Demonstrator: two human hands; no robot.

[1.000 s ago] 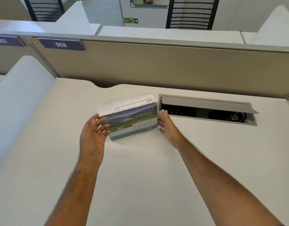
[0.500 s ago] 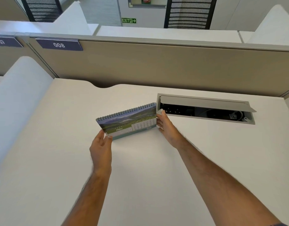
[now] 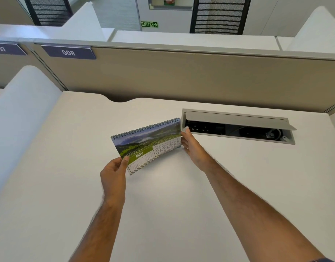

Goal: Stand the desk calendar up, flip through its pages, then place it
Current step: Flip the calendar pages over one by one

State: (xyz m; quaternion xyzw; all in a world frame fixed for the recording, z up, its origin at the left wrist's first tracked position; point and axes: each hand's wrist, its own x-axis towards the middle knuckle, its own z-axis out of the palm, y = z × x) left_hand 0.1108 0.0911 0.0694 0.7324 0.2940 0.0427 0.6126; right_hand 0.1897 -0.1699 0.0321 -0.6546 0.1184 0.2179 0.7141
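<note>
The spiral-bound desk calendar (image 3: 149,143) stands on the white desk (image 3: 162,205), showing a green mountain landscape and the word MAY. My left hand (image 3: 113,173) pinches the lower left corner of the front page, and that corner is lifted toward me. My right hand (image 3: 193,146) holds the calendar's right edge, thumb at its upper right corner. The calendar's back side is hidden.
An open grey cable box (image 3: 238,125) with a raised lid is set into the desk just right of the calendar. A beige partition (image 3: 181,76) runs along the desk's far edge, and a white divider (image 3: 21,114) stands at the left.
A page that stood above the spiral has dropped behind the calendar. My left hand went from open beside the calendar to pinching the front page's lower left corner and lifting it. The right hand stayed.
</note>
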